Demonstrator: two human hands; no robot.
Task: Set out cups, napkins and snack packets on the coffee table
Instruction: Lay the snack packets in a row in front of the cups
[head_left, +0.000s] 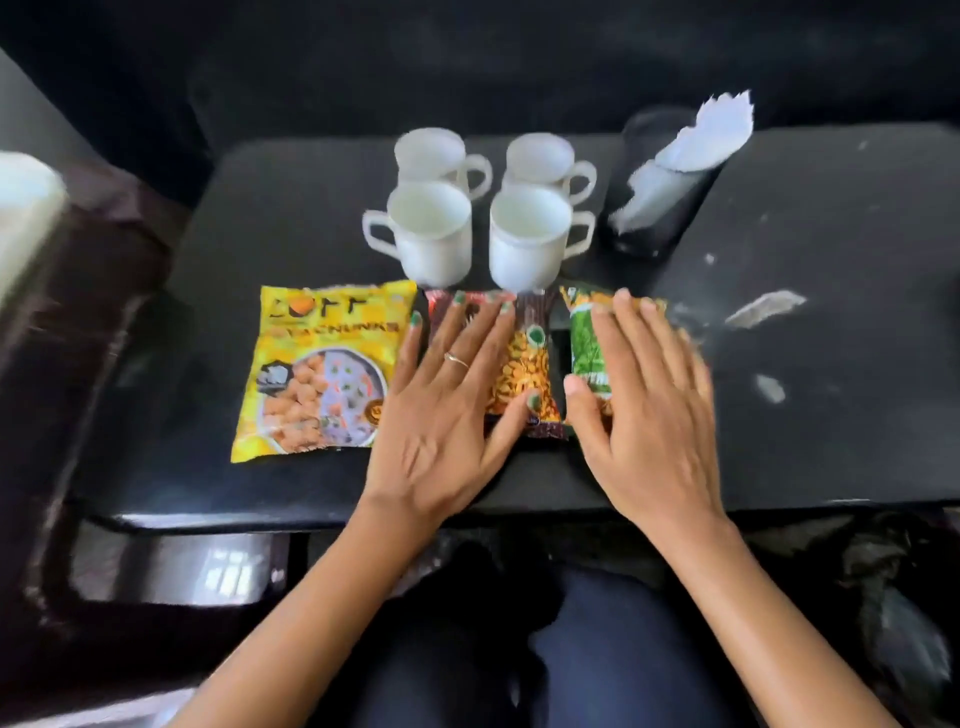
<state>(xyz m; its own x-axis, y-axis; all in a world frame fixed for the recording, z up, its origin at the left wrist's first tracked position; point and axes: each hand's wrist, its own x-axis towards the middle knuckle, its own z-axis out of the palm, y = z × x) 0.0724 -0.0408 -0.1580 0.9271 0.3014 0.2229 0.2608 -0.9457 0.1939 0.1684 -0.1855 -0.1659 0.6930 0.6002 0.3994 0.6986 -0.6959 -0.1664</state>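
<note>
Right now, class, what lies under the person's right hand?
A green snack packet lies flat beneath the right hand, on the black table. The hand covers most of it, hiding its print.

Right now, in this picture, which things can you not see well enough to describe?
- Brown packet, head view: the left hand hides its left half and its print.
- Green packet: the right hand covers most of it, so its name is unreadable.
- Yellow packet: the top word is blurred.
- Dark holder with napkins: blurred, so its shape is unclear.
- White thing: cut off by the left edge.
</note>
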